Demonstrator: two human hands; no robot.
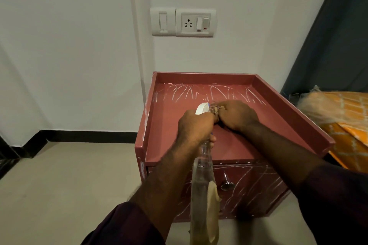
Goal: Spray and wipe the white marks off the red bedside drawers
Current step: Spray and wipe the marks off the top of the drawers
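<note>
The red wooden bedside drawers [235,146] stand at centre frame, with white scribbled marks [201,93] along the back of the top and across the drawer front. The left hand [194,126] grips a clear plastic spray bottle [201,177] by its neck. The right hand [238,115] clutches a bunched brownish cloth [215,110] beside the white nozzle.

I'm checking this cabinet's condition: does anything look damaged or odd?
Yes: white scribbled marks streak the back of the red drawers' top tray and the drawer front. The spray bottle has a beige label that seems to be peeling away.
</note>
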